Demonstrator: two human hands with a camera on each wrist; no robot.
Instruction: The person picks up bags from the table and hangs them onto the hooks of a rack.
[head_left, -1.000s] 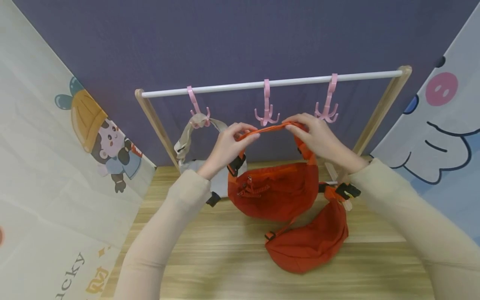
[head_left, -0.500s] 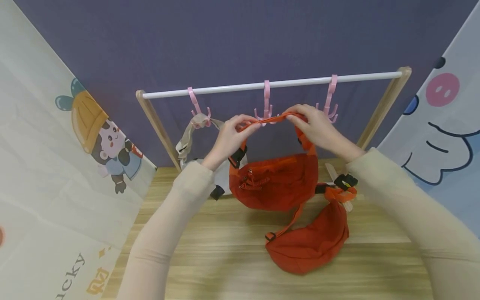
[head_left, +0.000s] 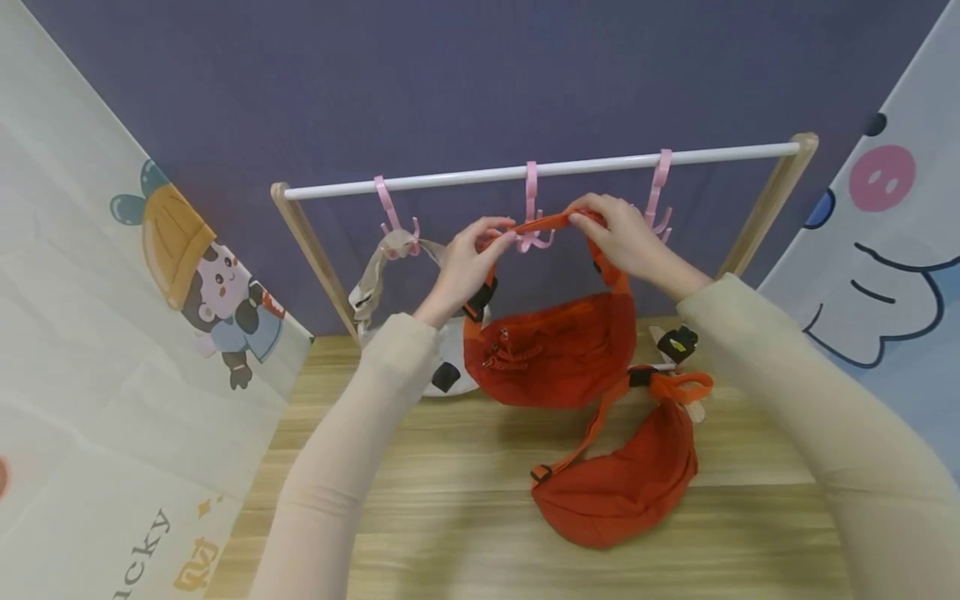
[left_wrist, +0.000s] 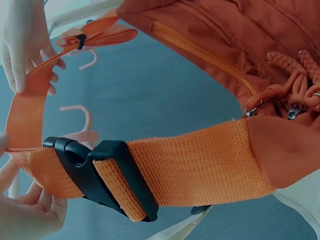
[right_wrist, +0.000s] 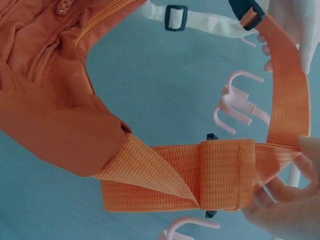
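Observation:
A red-orange waist bag (head_left: 555, 350) hangs in the air from its orange strap (head_left: 551, 222), which both hands hold stretched between them. My left hand (head_left: 474, 260) pinches the strap's left part, above a black buckle (left_wrist: 100, 175). My right hand (head_left: 618, 237) pinches the right part, close to a black strap slider and a folded strap end (right_wrist: 227, 172). Just behind the taut strap is the middle pink hook (head_left: 534, 237), its prongs partly covered by the strap. In the right wrist view that pink hook (right_wrist: 240, 105) stands apart from the webbing.
A white rail (head_left: 465, 177) on wooden posts carries the hooks. From the left pink hook (head_left: 386, 200) hangs a white bag (head_left: 450, 333) by its beige strap. The right pink hook (head_left: 658, 192) is partly behind my right hand. Another red bag (head_left: 618, 492) lies on the wooden floor.
Both hands have risen and moved away from me, lifting the bag and bringing its strap up across the middle hook's prongs. The bag on the floor has stayed in place.

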